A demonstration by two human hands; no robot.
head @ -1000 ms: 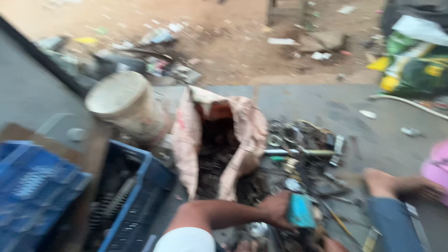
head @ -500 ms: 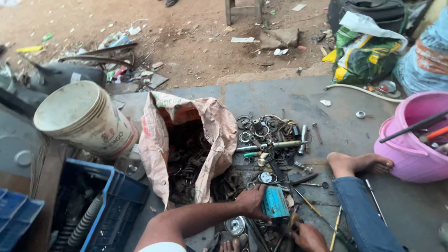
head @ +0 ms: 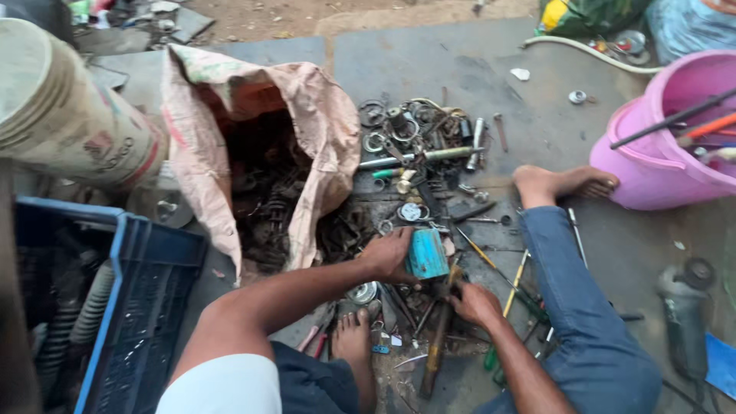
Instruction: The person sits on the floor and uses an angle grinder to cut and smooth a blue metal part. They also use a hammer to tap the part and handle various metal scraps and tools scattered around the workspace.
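Teal metal block [head: 426, 254] sits in my left hand [head: 389, 255], low over the heap of scrap parts [head: 418, 165] on the concrete floor [head: 460, 69], just in front of my knees. My fingers wrap its near side and my thumb presses the top, so the hand is closed firmly round it. To do this well I judge I should keep the block steady and upright, wrist stiff, so whatever I work under it does not slip. My right hand [head: 475, 303] is curled down on the dark rod-like tool [head: 437, 337] lying just below the block; the fingers are bent over it, though I cannot tell how tightly they grip. Both forearms reach forward and inward, elbows wide, meeting over the heap. My bare feet flank the work, one beside the tool, the other stretched toward the pink bucket [head: 659, 161]. Further out, an open sack [head: 322, 130] of rusty parts gapes at left, with a blue crate [head: 146, 299] and a pale tipped bucket [head: 69, 123] beyond.
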